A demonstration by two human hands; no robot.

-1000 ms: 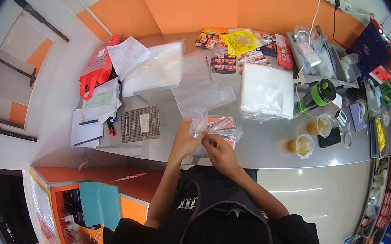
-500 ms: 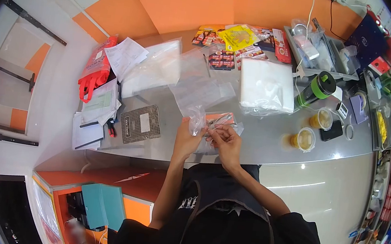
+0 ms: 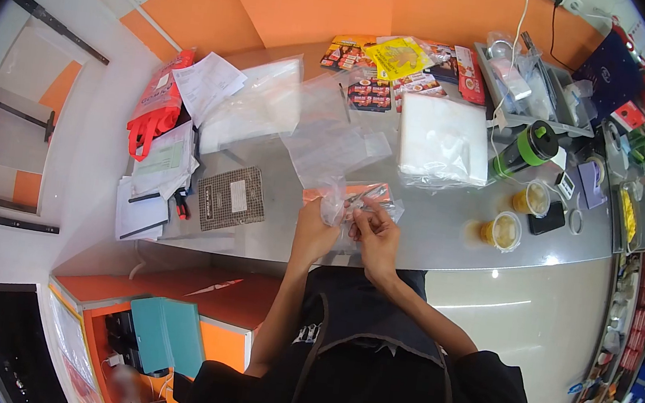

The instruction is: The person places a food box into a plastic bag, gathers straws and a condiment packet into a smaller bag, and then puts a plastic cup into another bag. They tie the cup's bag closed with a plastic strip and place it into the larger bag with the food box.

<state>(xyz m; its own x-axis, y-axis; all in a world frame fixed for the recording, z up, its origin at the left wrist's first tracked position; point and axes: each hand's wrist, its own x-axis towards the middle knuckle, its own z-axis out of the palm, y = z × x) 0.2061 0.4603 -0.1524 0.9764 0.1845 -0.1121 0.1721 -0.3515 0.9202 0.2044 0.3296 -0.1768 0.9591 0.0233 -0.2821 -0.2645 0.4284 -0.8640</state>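
Close to the near edge of the metal table, my left hand (image 3: 315, 231) is closed on a bunched part of a clear plastic bag (image 3: 336, 155), whose wider part spreads away across the table. Just to its right, my right hand (image 3: 375, 238) has its fingers pinched together; what lies between them is too small to make out. An orange packet (image 3: 377, 193) in clear plastic lies on the table right behind both hands, with a shiny metal item on it, partly hidden by my fingers.
Left of the hands lie a patterned notebook (image 3: 233, 198), papers (image 3: 210, 87) and a red bag (image 3: 160, 107). A white stack in plastic (image 3: 444, 142) lies behind right. Two drink cups (image 3: 501, 231), a bottle (image 3: 527, 149) and a grey tray (image 3: 577, 129) stand at the right.
The camera view has shifted slightly. My right hand's fingers have moved a little, and both hands remain close together at the plastic.
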